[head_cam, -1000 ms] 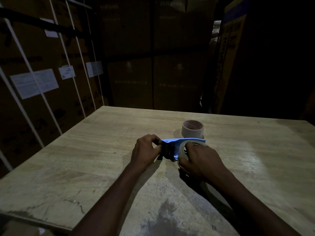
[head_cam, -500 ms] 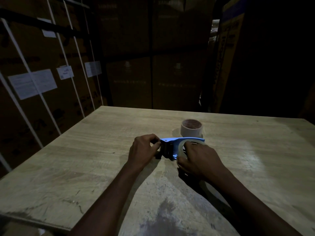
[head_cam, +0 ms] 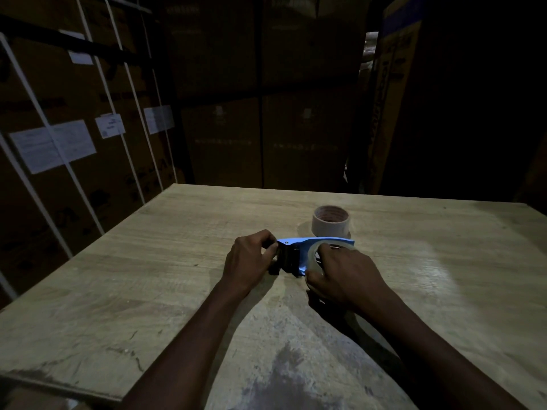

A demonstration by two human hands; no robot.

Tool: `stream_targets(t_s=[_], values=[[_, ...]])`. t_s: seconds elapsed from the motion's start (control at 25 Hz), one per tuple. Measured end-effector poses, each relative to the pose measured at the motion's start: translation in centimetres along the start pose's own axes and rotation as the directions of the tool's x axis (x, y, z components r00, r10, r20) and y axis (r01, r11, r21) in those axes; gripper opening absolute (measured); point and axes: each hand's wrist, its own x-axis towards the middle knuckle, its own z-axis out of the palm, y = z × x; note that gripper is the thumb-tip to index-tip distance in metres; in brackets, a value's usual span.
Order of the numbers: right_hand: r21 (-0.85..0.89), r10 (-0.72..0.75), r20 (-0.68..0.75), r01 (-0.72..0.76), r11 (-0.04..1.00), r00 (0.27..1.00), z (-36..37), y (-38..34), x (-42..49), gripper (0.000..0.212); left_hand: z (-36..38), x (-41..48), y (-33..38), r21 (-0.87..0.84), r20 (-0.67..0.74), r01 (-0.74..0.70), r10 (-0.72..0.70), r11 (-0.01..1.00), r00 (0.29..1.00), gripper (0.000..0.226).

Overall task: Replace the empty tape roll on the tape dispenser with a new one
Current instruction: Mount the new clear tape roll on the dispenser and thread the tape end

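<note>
A blue tape dispenser (head_cam: 299,241) lies on the wooden table (head_cam: 165,261) at its middle. My left hand (head_cam: 248,261) pinches the dispenser's dark front end. A clear tape roll (head_cam: 313,255) sits on the dispenser, and my right hand (head_cam: 343,273) is closed over that roll, hiding most of it. A second roll with a pale cardboard core (head_cam: 331,221) stands upright just behind the dispenser, touched by neither hand.
Stacked cardboard boxes (head_cam: 260,137) rise close behind the table's far edge. More boxes with white straps and paper labels (head_cam: 53,146) stand along the left. The room is dim, and the right side is dark.
Hands and dispenser stay in almost the same place. My left fingers have shifted slightly on the dispenser's front end.
</note>
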Motion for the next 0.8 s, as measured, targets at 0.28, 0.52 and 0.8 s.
stream_targets(t_s=[0.28, 0.52, 0.8], values=[[0.004, -0.005, -0.008, 0.005, 1.000, 1.000, 0.29, 0.17, 0.05, 0.026, -0.01, -0.15, -0.04, -0.058, -0.018, -0.006, 0.005, 0.998, 1.000, 0.005], [0.024, -0.003, -0.006, 0.003, 1.000, 1.000, 0.25, 0.18, 0.07, 0.023, 0.03, -0.39, 0.03, -0.079, 0.009, 0.017, -0.016, 0.997, 1.000, 0.013], [0.013, -0.010, -0.008, 0.010, 1.000, 1.000, 0.37, 0.29, 0.13, 0.023, 0.26, -0.45, -0.13, -0.098, 0.042, 0.035, -0.031, 0.995, 0.999, 0.019]])
